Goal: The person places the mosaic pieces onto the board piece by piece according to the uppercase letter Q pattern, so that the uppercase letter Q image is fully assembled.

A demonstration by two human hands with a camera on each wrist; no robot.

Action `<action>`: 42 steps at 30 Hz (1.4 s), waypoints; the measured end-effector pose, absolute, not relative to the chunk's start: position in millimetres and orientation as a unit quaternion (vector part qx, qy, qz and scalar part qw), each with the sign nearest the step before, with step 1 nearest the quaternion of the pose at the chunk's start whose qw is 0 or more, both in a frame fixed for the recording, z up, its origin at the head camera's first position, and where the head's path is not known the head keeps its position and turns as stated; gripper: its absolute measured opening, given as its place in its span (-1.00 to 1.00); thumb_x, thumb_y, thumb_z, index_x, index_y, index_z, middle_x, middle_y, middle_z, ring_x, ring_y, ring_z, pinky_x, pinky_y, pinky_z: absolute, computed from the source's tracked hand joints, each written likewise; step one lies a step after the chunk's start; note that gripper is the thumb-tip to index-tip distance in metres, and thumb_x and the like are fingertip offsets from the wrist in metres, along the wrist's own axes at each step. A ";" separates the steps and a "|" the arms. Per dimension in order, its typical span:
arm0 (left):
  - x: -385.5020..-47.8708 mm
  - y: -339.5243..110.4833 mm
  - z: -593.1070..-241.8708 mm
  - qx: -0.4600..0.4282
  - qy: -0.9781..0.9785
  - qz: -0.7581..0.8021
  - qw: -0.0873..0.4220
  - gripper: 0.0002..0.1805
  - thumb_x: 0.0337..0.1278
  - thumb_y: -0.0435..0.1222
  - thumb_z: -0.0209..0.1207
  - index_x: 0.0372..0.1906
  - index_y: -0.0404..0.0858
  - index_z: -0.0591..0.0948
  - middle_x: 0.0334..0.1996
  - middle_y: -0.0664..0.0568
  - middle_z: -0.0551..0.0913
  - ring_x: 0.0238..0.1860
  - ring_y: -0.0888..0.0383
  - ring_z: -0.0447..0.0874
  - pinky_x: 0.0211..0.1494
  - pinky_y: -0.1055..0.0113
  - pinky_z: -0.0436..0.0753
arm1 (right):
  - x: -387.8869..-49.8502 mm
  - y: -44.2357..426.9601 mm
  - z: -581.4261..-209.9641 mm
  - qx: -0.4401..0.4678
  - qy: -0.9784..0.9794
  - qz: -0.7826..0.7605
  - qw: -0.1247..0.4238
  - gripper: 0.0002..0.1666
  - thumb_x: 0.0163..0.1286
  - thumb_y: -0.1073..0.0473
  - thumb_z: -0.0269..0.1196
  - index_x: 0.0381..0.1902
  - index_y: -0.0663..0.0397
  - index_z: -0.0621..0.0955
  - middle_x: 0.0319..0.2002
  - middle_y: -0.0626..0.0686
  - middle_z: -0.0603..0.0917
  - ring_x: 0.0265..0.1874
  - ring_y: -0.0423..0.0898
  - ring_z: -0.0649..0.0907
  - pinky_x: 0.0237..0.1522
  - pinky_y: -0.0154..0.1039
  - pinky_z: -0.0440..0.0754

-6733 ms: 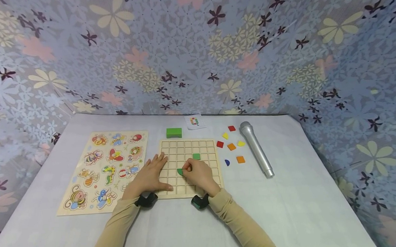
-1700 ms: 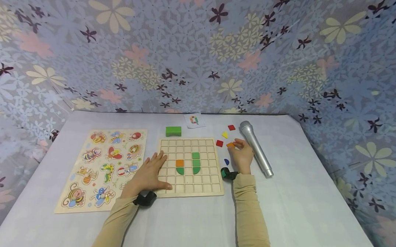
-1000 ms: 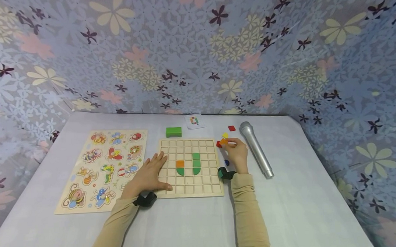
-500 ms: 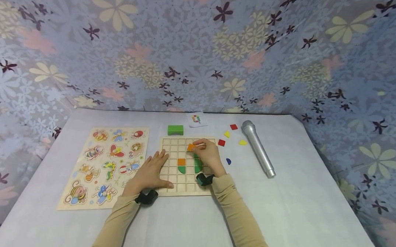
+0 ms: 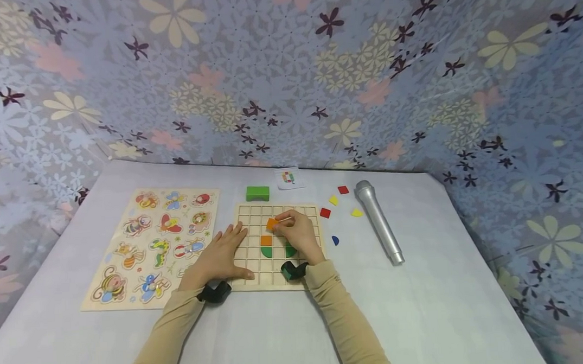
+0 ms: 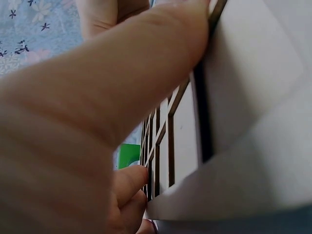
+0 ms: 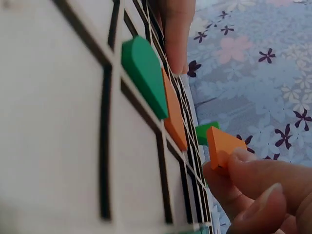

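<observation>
My right hand (image 5: 298, 233) pinches an orange square tile (image 7: 223, 147) between thumb and fingers, tilted just above the wooden grid board (image 5: 249, 287). Below it, another orange tile (image 5: 266, 240) lies in a cell, with a green quarter-round tile (image 5: 267, 252) directly under that one. A second green quarter-round (image 5: 289, 250) shows partly beneath my right hand, which hides the cells above it. My left hand (image 5: 221, 258) rests spread on the board's left side, its thumb along the near left part.
Right of the board lie red tiles (image 5: 325, 213), yellow tiles (image 5: 357, 213) and a blue half-round (image 5: 335, 240). A silver microphone (image 5: 380, 224) lies beyond them. Behind the board are a green block (image 5: 258, 193) and a pattern card (image 5: 289, 178). An insect puzzle board (image 5: 148, 248) lies left.
My right hand picked up the orange tile from the loose pieces and carried it left over the board. Earlier, an orange tile and green tiles were set in cells. My left hand stayed put.
</observation>
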State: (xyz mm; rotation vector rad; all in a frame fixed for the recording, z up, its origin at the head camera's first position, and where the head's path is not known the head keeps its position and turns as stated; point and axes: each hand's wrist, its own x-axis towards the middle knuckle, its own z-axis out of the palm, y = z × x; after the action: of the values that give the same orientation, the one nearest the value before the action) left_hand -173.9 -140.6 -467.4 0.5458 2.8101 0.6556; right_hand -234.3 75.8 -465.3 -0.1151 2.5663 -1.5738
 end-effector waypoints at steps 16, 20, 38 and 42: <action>-173.7 -139.6 -464.0 0.187 0.951 0.226 0.100 0.25 -0.25 0.18 0.43 0.49 -0.38 0.11 0.54 -0.24 -0.03 0.54 -0.25 -0.10 0.55 -0.17 0.00 | -235.0 71.2 -466.1 -0.090 0.918 -0.384 0.038 -0.80 0.24 0.07 0.36 -0.16 -0.12 0.73 -0.25 -0.06 0.77 -0.28 -0.10 0.69 -0.30 -0.29 0.50; -173.8 -140.2 -464.6 0.188 0.950 0.226 0.100 0.25 -0.25 0.18 0.43 0.49 -0.38 0.11 0.54 -0.25 -0.02 0.54 -0.25 -0.10 0.55 -0.18 0.00 | -235.2 70.7 -467.0 -0.103 0.927 -0.358 0.046 -0.77 0.26 0.05 0.35 -0.12 -0.12 0.73 -0.26 -0.06 0.75 -0.28 -0.12 0.68 -0.32 -0.30 0.50; -169.6 -141.9 -462.7 0.186 0.951 0.228 0.098 0.24 -0.23 0.16 0.43 0.49 -0.39 0.11 0.53 -0.26 -0.02 0.54 -0.25 -0.09 0.55 -0.17 0.00 | -246.9 101.0 -458.2 -0.054 0.828 -0.553 0.079 -0.54 0.44 0.13 0.17 0.27 0.02 0.53 0.06 0.19 0.66 -0.75 -0.29 0.38 -0.66 -0.44 0.35; -169.5 -142.5 -462.6 0.186 0.951 0.227 0.098 0.24 -0.23 0.16 0.43 0.49 -0.39 0.10 0.53 -0.25 -0.02 0.54 -0.25 -0.10 0.55 -0.17 -0.01 | -253.9 123.5 -453.4 -0.007 0.793 -0.608 0.046 -0.44 0.43 0.16 0.17 0.37 0.06 0.41 0.25 0.20 0.55 -0.72 -0.39 0.34 -0.66 -0.50 0.30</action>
State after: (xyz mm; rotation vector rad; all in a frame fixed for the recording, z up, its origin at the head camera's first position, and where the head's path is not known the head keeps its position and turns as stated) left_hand -169.5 -142.5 -462.6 0.5512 2.8134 0.6732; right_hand -253.9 123.5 -453.4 -0.0210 2.4210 -1.8549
